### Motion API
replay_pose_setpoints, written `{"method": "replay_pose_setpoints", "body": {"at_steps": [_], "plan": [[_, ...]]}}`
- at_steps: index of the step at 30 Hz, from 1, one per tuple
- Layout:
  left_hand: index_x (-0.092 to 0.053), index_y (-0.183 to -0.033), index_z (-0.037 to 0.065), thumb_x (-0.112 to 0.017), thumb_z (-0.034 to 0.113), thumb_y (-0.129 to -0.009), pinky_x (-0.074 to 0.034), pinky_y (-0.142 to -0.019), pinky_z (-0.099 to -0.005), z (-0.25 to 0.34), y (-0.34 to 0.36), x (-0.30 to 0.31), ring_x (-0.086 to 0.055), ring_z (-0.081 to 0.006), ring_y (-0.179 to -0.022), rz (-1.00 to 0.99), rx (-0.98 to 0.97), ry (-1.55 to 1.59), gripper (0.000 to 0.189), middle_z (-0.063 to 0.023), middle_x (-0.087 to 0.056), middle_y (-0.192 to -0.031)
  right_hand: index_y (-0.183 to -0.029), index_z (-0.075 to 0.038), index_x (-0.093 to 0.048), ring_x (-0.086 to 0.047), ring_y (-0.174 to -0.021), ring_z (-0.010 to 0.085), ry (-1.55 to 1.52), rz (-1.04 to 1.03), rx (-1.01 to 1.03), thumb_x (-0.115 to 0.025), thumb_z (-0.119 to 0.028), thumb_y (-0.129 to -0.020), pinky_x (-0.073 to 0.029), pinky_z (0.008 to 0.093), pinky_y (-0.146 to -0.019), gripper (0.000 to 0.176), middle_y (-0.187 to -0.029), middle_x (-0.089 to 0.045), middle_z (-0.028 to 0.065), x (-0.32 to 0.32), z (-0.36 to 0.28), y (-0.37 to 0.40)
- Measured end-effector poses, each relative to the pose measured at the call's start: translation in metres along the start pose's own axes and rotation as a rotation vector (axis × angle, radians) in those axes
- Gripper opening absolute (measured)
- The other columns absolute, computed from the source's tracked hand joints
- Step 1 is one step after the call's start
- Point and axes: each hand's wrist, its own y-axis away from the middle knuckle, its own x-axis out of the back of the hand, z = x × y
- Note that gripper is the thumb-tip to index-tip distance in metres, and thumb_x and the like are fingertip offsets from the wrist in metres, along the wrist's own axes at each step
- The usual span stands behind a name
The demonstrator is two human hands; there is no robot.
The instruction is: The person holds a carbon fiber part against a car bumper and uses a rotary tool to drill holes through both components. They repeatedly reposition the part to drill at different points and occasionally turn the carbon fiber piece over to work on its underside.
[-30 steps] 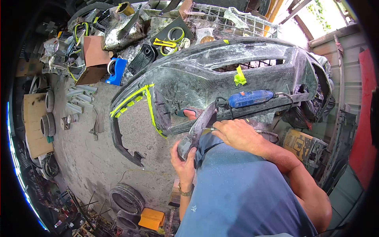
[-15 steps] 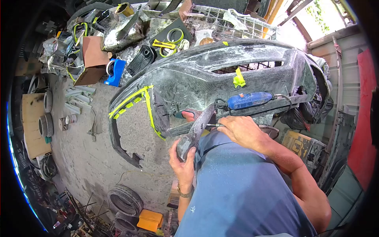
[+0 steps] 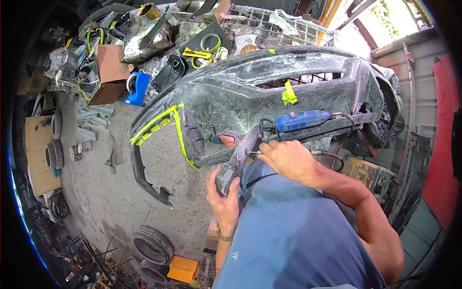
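My left hand (image 3: pixel 224 201) is closed around the lower end of a curved, dusty dark grey part (image 3: pixel 237 161), which points upward in front of me. In my right hand (image 3: pixel 288 160) is the slim handpiece (image 3: pixel 256 152) of a flexible-shaft rotary tool, its tip right at the part's edge. The shaft (image 3: pixel 329 154) runs out to the right of that hand in a black loop. Just beyond lies the blue rotary tool body (image 3: pixel 303 120), resting on a large dusty dark bumper (image 3: pixel 231 103). Yellow-green tape (image 3: pixel 181 135) marks the bumper's left side.
Behind the bumper, a cluttered surface holds a tape roll (image 3: pixel 211 43), a yellow cutter (image 3: pixel 197 53), a blue tape dispenser (image 3: pixel 138 88) and a cardboard box (image 3: pixel 111 67). Tyres (image 3: pixel 152 244) lie on the concrete floor (image 3: pixel 103 188) at lower left. A corrugated wall (image 3: pixel 399 62) stands at right.
My right hand has shifted slightly left with the handpiece, and the shaft's loop now bulges out more. My left hand keeps its hold on the part. The whole view has moved a little.
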Motion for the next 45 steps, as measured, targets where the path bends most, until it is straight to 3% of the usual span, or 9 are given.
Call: {"method": "replay_pose_setpoints", "body": {"at_steps": [3,13,15,38,43,45], "plan": [[-0.054,-0.127,0.000,-0.071,0.001,-0.086,-0.047,-0.091,-0.0311,0.001,-0.001,0.000,-0.057,-0.0165,-0.101,-0.015,0.011,0.020,0.044,-0.0086,-0.059,-0.114,-0.094,-0.001,-0.059,-0.069,-0.070,0.0317,-0.014,0.002,-0.003,-0.054,-0.028,-0.097,-0.056,0.0420,-0.059,0.027,-0.081,-0.066,0.0146,0.000,-0.002,0.001],[-0.053,-0.127,0.001,-0.071,0.000,-0.086,-0.047,-0.091,-0.0309,0.003,-0.001,-0.001,-0.057,-0.0161,-0.102,-0.023,0.018,0.037,0.045,-0.0085,-0.058,-0.114,-0.095,-0.002,-0.060,-0.069,-0.073,0.0335,-0.081,0.009,-0.011,-0.054,-0.027,-0.097,-0.056,0.0435,-0.061,0.026,-0.083,-0.067,0.0144,-0.001,-0.003,0.002],[-0.055,-0.128,0.000,-0.075,0.004,-0.084,-0.049,-0.089,-0.0352,-0.002,-0.001,0.000,-0.061,-0.0209,-0.102,0.008,-0.025,0.009,0.049,-0.0141,-0.063,-0.114,-0.095,-0.002,-0.060,-0.069,-0.073,0.0336,-0.087,0.004,-0.013,-0.054,-0.027,-0.097,-0.056,0.0436,-0.061,0.026,-0.084,-0.067,0.0144,-0.001,-0.002,0.003],[-0.055,-0.128,0.000,-0.074,0.003,-0.084,-0.048,-0.091,-0.0349,0.000,-0.001,-0.001,-0.061,-0.0207,-0.103,0.006,-0.015,0.025,0.048,-0.0138,-0.063,-0.115,-0.095,-0.002,-0.059,-0.068,-0.074,0.0352,-0.134,0.078,-0.014,-0.054,-0.029,-0.097,-0.055,0.0456,-0.062,0.027,-0.084,-0.067,0.0149,-0.003,0.003,0.003],[-0.055,-0.129,0.000,-0.074,0.003,-0.085,-0.048,-0.092,-0.0349,-0.002,0.000,0.000,-0.060,-0.0204,-0.104,-0.004,0.041,0.087,0.048,-0.0129,-0.062,-0.116,-0.096,-0.001,-0.058,-0.067,-0.081,0.0385,-0.213,-0.039,-0.051,-0.053,-0.029,-0.098,-0.053,0.0486,-0.071,0.028,-0.087,-0.068,0.0174,-0.005,0.004,0.001],[-0.053,-0.129,0.001,-0.073,0.002,-0.085,-0.051,-0.084,-0.0314,-0.013,-0.001,0.005,-0.060,-0.0179,-0.100,-0.013,0.031,0.107,0.049,-0.0112,-0.059,-0.119,-0.100,-0.002,-0.059,-0.066,-0.084,0.0402,-0.308,-0.079,-0.061,-0.052,-0.030,-0.098,-0.051,0.0496,-0.074,0.029,-0.089,-0.068,0.0189,0.003,0.007,0.001]]}}
